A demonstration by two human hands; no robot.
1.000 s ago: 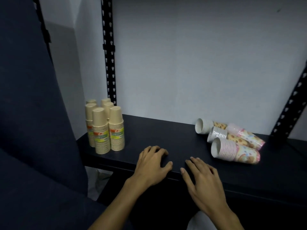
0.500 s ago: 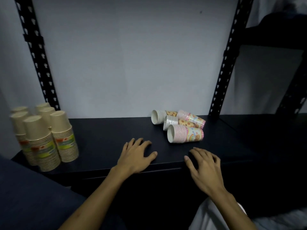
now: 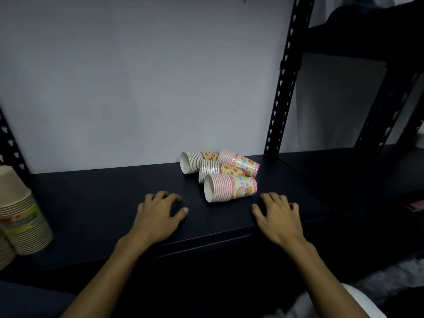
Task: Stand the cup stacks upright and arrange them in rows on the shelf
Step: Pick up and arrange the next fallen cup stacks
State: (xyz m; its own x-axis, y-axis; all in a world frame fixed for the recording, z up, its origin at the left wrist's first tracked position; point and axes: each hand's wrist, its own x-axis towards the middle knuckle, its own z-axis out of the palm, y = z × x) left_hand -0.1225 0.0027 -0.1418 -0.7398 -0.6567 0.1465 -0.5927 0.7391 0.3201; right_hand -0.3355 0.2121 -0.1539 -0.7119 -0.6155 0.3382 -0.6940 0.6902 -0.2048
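Observation:
Several stacks of patterned paper cups lie on their sides in a pile on the dark shelf (image 3: pixel 96 203), mouths facing left. The nearest is a pink-striped stack (image 3: pixel 230 188); behind it lie a bear-print stack (image 3: pixel 220 169), another bear-print stack (image 3: pixel 195 161) and a wrapped pink stack (image 3: pixel 239 160). My left hand (image 3: pixel 160 214) rests palm down on the shelf, left of the pile, fingers apart. My right hand (image 3: pixel 277 216) rests palm down just right of the nearest stack. Neither hand touches a cup.
Upright stacks of tan cups (image 3: pixel 21 216) stand at the shelf's left end, partly cut off by the frame. Black perforated uprights rise at the left edge (image 3: pixel 11 148) and right of the pile (image 3: pixel 283 88). A grey wall backs the shelf. Another shelf bay continues to the right.
The view has swung right, so the tan stacks slid to the left edge and the fallen pile came to the centre. Both hands stay flat on the shelf, now wider apart.

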